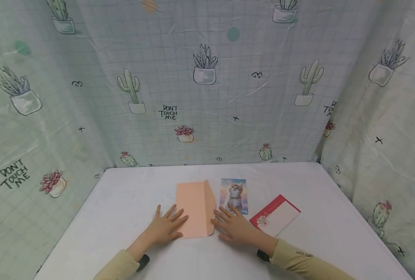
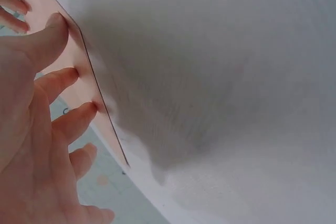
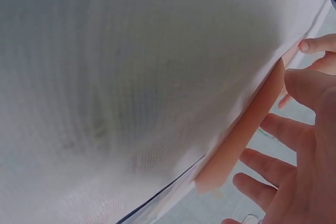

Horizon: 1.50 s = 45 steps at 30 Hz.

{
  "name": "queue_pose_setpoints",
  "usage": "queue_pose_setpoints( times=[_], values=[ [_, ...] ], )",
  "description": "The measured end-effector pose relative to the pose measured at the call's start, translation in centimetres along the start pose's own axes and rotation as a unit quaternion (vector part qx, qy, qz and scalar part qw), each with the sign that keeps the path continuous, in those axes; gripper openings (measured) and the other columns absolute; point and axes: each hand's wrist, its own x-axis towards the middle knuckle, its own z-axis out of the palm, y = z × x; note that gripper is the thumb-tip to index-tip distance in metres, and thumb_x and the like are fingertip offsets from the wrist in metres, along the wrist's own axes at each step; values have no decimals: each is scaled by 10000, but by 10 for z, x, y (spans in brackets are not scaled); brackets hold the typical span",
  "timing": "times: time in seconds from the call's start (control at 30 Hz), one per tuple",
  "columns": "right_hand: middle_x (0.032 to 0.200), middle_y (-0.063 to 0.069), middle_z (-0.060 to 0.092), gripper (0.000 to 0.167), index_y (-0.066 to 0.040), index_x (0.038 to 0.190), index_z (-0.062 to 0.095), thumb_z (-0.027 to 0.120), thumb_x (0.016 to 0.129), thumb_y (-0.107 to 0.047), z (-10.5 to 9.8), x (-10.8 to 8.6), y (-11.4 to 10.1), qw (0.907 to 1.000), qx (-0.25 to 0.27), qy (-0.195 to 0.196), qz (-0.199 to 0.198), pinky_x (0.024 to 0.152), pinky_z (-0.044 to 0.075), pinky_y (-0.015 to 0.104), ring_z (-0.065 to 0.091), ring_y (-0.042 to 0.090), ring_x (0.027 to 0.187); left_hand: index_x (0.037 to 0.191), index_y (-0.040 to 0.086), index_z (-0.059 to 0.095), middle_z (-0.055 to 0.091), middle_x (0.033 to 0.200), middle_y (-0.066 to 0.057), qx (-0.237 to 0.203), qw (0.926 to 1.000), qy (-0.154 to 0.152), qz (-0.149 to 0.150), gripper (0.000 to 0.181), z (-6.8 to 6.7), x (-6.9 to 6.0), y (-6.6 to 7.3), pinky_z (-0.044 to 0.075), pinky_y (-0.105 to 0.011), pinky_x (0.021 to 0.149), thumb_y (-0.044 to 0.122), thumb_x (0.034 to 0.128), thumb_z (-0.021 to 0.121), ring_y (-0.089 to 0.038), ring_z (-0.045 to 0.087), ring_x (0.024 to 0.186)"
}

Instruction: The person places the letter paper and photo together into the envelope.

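One peach envelope, long axis twelve-to-six o'clock, lies at two o'clock from the left hand and ten o'clock from the right hand, the nearer to its flap; both are splayed, gripping nothing.

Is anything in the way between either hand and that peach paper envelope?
Nothing visible is. The left hand touches the peach paper envelope at its left side, and the right hand is at its flap. The rectangular kitten card lies beside it, not between.
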Motion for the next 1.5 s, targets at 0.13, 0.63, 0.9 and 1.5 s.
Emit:
queue_pose_setpoints(
  times=[0.13,0.63,0.9,1.5],
  values=[
    [1385,32,423,487,-253,1305,447,457,875,-480,-13,2,-3,9981,261,-523,178,1029,308,489,370,236,1295,1318,188,444,420,1383,-86,30,9999,130,24,542,-1,-1,2,175,-715,939,453,849,503,-377,298,1306],
    [1391,-32,417,481,-319,1329,408,398,889,-513,-13,5,-3,9927,509,-1052,310,1060,259,495,323,205,1327,1315,112,442,426,1374,-100,117,9994,212,256,539,0,1,2,227,-685,943,358,846,542,-342,335,1293],
    [1385,-25,425,470,-313,1325,415,399,895,-500,-8,4,1,9929,653,-967,242,1046,273,503,336,216,1319,1327,252,429,404,1394,-90,-74,9997,39,250,495,-3,1,3,234,-687,938,346,853,539,-348,324,1302],
    [1407,13,386,422,-336,1305,428,413,903,-464,-9,23,14,9823,935,-1454,723,1041,253,541,309,232,1330,1265,273,497,376,1409,-105,125,9973,25,722,530,-2,14,-8,232,-637,987,543,809,504,-365,264,1327]
  ],
)
